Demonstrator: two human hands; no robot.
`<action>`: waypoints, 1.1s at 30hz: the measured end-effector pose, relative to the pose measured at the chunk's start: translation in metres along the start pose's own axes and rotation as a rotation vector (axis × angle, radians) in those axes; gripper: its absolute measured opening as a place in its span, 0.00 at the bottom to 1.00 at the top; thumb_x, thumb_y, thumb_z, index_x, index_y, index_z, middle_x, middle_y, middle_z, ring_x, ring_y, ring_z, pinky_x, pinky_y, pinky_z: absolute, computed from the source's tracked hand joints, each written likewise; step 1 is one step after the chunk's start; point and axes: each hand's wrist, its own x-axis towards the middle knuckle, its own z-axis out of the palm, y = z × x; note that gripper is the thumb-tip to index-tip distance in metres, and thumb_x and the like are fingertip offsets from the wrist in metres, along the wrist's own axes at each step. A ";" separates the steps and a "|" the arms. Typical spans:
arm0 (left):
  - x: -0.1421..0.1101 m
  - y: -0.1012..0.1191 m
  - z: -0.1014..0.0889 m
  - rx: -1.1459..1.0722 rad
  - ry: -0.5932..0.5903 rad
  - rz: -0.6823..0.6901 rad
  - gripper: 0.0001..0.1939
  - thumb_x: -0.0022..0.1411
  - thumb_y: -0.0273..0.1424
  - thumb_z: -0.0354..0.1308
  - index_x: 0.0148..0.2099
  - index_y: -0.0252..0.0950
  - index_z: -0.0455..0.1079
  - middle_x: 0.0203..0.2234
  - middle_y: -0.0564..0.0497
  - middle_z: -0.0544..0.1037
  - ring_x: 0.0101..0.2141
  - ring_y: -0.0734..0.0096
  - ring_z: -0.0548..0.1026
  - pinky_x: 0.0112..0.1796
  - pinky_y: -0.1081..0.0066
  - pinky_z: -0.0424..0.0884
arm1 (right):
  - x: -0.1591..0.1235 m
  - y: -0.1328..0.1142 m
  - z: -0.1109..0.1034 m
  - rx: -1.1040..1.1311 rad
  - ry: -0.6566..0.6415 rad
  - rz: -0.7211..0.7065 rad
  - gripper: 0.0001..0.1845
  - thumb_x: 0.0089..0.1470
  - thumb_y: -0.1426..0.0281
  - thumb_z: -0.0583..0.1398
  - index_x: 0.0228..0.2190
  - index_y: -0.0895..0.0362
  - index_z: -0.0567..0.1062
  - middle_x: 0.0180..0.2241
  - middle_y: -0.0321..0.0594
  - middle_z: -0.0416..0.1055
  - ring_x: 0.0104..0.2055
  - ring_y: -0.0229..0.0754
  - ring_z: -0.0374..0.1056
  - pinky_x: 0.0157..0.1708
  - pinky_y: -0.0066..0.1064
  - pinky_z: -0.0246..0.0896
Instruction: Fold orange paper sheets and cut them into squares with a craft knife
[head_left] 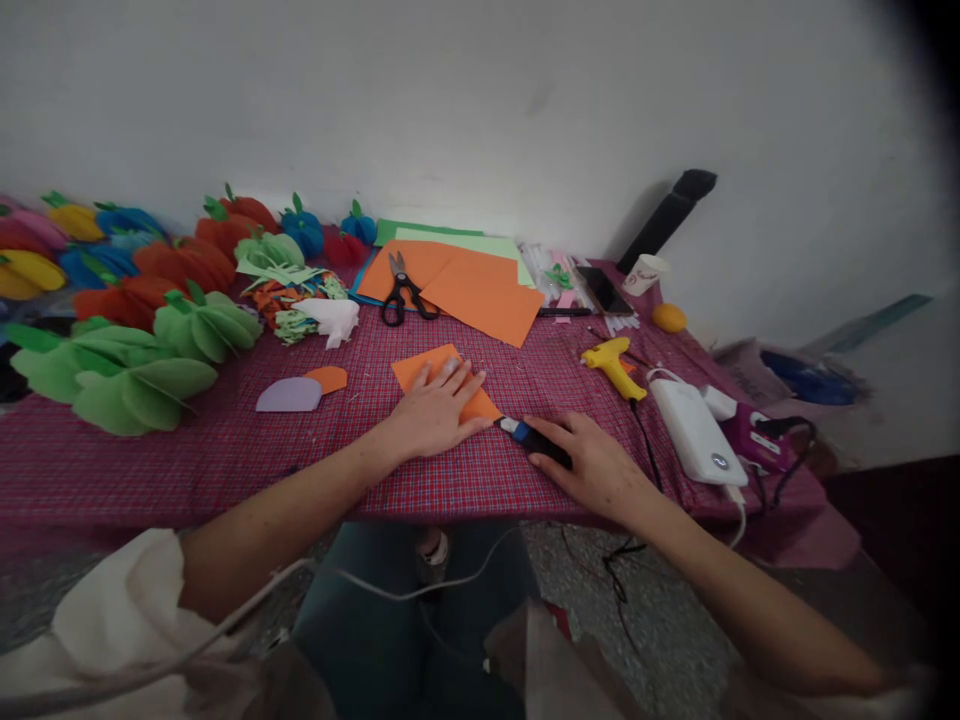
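Observation:
My left hand (441, 408) lies flat with its fingers spread on a folded or cut piece of orange paper (412, 370), pressing it to the checked tablecloth. In my right hand (592, 462) is a blue and black utility knife (541, 442), its tip at the paper's lower right corner. Left of the paper lie a lilac half-round paper piece (291, 394) and a small orange one (328, 379). Just behind are larger orange sheets (487, 295), with black-handled scissors (403, 292) resting on them.
Several layered paper pumpkins (142, 390) crowd the left side, beside paper scraps (289, 300). At the right are a yellow glue gun (616, 366), a white power bank (696, 430), a purple power strip (754, 440), a paper cup (645, 273) and a phone (602, 290). Cables hang over the front edge.

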 end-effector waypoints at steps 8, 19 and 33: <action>0.000 -0.001 0.003 -0.003 0.021 0.008 0.38 0.60 0.54 0.32 0.65 0.36 0.44 0.62 0.44 0.49 0.61 0.54 0.44 0.57 0.53 0.40 | 0.003 0.006 -0.001 0.024 -0.003 -0.004 0.24 0.56 0.62 0.53 0.54 0.52 0.63 0.40 0.46 0.65 0.42 0.46 0.63 0.42 0.42 0.62; -0.001 0.000 0.001 -0.005 0.023 0.008 0.38 0.60 0.54 0.32 0.65 0.36 0.44 0.62 0.44 0.50 0.61 0.54 0.44 0.57 0.54 0.40 | 0.008 0.016 -0.002 0.018 -0.054 -0.017 0.25 0.55 0.61 0.54 0.54 0.52 0.63 0.40 0.46 0.65 0.42 0.46 0.63 0.42 0.42 0.62; -0.002 0.002 -0.002 0.026 -0.012 0.006 0.37 0.60 0.55 0.30 0.65 0.41 0.43 0.63 0.46 0.49 0.62 0.55 0.42 0.56 0.53 0.39 | 0.012 0.021 0.001 0.009 -0.044 -0.015 0.24 0.55 0.62 0.54 0.54 0.52 0.63 0.41 0.46 0.65 0.42 0.46 0.63 0.43 0.41 0.62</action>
